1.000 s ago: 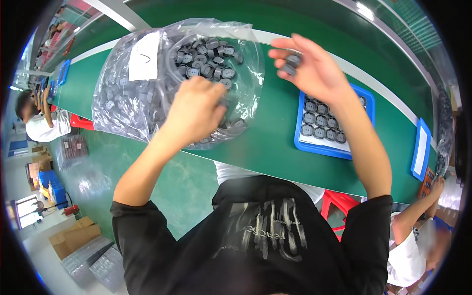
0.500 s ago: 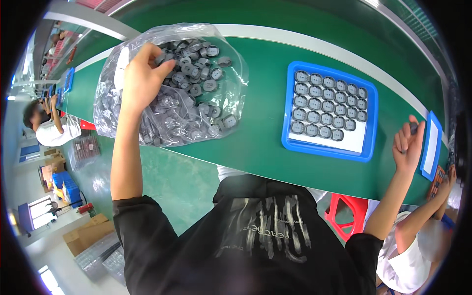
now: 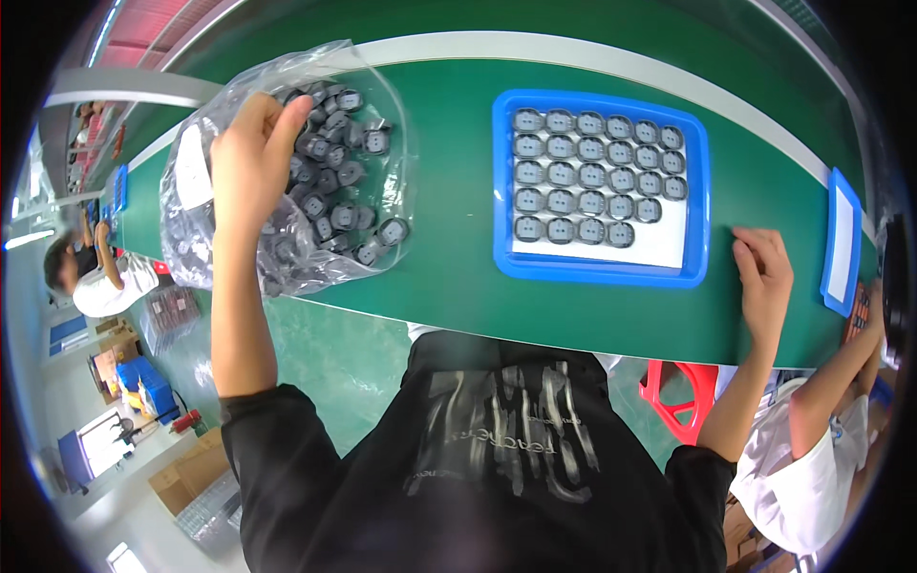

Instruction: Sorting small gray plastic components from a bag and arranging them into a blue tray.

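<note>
My left hand [image 3: 250, 164] reaches into a clear plastic bag [image 3: 390, 88] at the left, its thumb out and its fingers bent down over loose grey button-like pieces [image 3: 328, 181]. Whatever its fingertips grip is hidden behind the hand. To the right, a blue tray [image 3: 504, 191] has a white base and rows of the same grey pieces [image 3: 591, 176], each with small holes. The two lowest rows stop short, with white base showing at the lower right. My right hand [image 3: 767, 272] hovers just right of the tray, fingers curled together; I cannot make out anything in them.
Another blue tray [image 3: 837, 250] with a white base lies at the table's far right. Beside it a co-worker's arm [image 3: 845, 377] reaches in. A red stool [image 3: 690, 401] stands below the green table's [image 3: 449, 253] near edge. Another person [image 3: 113, 282] sits far left.
My right hand has moved left toward the tray; the grey piece seen in its fingers earlier no longer shows. My left hand stays at the bag. The whole view has shifted slightly.
</note>
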`<action>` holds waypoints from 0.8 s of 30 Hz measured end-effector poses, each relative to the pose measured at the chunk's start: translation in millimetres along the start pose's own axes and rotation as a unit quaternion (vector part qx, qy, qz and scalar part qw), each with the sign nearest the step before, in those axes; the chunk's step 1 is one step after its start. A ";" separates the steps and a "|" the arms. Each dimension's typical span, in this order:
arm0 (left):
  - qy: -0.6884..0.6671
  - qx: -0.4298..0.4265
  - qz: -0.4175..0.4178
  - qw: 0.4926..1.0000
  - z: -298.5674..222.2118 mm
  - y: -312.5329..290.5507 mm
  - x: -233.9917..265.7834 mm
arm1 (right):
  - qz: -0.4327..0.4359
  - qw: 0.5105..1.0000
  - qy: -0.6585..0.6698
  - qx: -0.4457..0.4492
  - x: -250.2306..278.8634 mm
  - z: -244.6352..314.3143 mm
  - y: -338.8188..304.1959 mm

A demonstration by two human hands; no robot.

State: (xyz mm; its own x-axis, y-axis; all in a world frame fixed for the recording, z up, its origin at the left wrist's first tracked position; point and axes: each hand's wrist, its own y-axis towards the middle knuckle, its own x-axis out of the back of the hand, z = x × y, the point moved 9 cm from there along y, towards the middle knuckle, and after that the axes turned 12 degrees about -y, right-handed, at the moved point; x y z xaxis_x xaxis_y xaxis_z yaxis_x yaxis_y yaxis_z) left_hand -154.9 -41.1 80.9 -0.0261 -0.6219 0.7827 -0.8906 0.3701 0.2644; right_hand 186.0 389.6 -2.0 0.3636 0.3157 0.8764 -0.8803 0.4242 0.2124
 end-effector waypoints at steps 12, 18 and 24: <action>-0.051 -0.180 0.172 0.967 -72.5 -112.0 -98.3 | -0.041 0.997 -0.038 -0.046 0.5 20.6 -2.8; -0.014 -0.201 0.211 0.956 -73.4 -135.3 -86.8 | -0.044 0.999 -0.021 -0.020 -9.8 22.0 -0.9; -0.040 -0.182 0.161 0.969 -78.6 -126.5 -91.7 | -0.038 0.997 -0.061 -0.043 3.2 -0.1 -15.4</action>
State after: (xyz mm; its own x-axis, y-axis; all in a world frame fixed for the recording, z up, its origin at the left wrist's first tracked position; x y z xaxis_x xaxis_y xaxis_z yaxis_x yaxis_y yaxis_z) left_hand -4.1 23.4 20.0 -0.3247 -0.4805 0.8147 -0.6121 0.7634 0.2064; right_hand 200.7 384.1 -2.4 0.3844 0.1772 0.9060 -0.8203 0.5157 0.2472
